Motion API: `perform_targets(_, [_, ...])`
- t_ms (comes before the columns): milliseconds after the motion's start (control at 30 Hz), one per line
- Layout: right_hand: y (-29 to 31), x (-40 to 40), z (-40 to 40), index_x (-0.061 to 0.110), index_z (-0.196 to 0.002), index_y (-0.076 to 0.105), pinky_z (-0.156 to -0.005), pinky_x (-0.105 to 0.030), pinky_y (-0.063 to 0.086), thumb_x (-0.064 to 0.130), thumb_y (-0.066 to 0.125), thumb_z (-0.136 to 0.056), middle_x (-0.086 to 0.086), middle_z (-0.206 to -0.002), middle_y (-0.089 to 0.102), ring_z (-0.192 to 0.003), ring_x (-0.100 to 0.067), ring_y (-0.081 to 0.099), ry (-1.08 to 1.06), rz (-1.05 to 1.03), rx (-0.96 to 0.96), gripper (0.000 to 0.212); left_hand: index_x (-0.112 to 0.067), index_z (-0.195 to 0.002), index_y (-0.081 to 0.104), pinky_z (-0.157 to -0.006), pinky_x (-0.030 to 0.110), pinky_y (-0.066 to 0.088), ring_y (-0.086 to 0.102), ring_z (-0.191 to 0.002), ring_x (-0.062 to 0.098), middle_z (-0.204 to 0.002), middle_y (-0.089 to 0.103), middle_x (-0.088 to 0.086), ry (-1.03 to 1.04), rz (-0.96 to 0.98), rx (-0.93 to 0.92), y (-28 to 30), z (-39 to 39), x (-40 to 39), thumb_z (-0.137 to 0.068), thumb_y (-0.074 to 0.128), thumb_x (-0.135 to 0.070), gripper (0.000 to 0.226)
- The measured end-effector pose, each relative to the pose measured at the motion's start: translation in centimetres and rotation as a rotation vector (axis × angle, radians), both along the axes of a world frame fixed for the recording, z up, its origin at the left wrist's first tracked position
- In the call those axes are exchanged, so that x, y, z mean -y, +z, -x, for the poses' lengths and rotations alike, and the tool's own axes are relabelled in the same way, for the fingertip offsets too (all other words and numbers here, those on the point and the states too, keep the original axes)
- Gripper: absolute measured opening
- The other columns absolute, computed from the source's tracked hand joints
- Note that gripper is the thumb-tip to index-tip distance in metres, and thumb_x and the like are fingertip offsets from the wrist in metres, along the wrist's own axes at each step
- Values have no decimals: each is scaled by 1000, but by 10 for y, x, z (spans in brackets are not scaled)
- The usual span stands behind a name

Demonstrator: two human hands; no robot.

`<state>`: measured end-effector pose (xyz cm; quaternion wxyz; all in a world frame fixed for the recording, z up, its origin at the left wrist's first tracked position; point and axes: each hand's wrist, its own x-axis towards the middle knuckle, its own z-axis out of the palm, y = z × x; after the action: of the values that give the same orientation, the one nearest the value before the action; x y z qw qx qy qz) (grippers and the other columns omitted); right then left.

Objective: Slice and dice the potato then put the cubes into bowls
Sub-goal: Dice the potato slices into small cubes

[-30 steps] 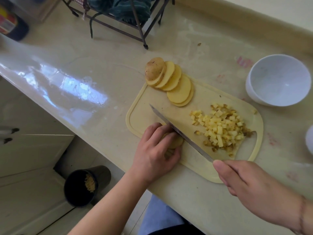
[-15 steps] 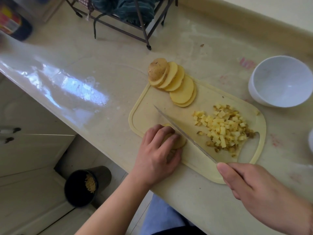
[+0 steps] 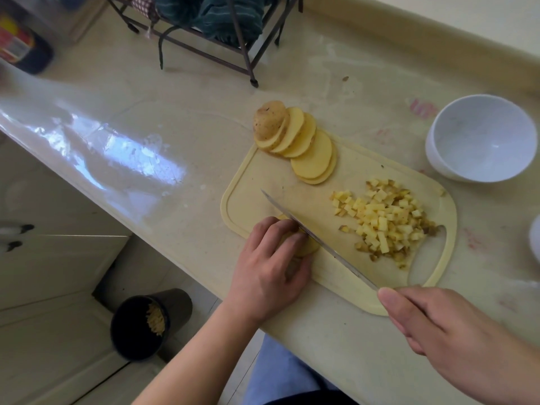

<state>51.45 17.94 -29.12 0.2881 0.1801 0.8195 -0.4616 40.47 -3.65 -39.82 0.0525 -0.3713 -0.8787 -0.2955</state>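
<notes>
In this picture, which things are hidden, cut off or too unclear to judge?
Head view only:
- Potato slices being cut: mostly covered by left hand.
- Knife handle: inside right hand.
- Second white object: cut off by right edge.
- Label of dark container: blurred.

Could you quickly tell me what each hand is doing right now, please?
Left hand: fingers curled, holding potato slices down.
Right hand: gripping the knife.

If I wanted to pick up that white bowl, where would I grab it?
By the rim of the white bowl, coming from above: it sits upright with its mouth open and looks empty, and its rounded wall offers little to pinch. The near side is free of the cutting board.
</notes>
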Motion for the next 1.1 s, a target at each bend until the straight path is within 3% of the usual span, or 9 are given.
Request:
perform_targets(300, [-3,-7,-14,11,-73,40,-49,-24,30,99,23,-60,2,-51,32,-45,-7,32,-40,8,42,91,1,-105,75,-102,34,47,55,-114,33,-116,68,17,1,0,10,1,1,-1,-88,73,-17,25])
perform_targets(633, [-14,8,18,15,-58,36,-50,-27,33,79,23,-78,3,-49,37,-47,-8,37,28,1,-38,68,0,-106,75,-102,35,48,55,-114,34,-117,67,16,8,-11,20,2,2,-2,-84,77,-15,27])
perform_targets(800, [-22,4,18,8,-61,40,-54,-37,37,78,26,-81,1,-52,35,-50,-11,35,-1,26,-65,74,1,-103,74,-99,36,49,56,-111,36,-113,67,17,10,-5,1,1,2,-1,-84,76,-14,25])
perform_targets(933, [-19,-2,18,5,-64,38,-50,-27,30,79,27,-79,5,-52,32,-49,-7,30,-38,43,-36,76,2,-96,74,-94,37,50,57,-105,36,-106,67,17,15,-21,-21,0,1,-1,-85,77,-13,19])
perform_targets(1100, [-9,2,18,15,-59,38,-44,-16,28,79,31,-75,6,-48,34,-44,-6,29,-49,111,9,66,1,-92,75,-88,41,53,59,-101,34,-101,69,16,2,-59,-54,0,0,0,-84,79,-11,15])
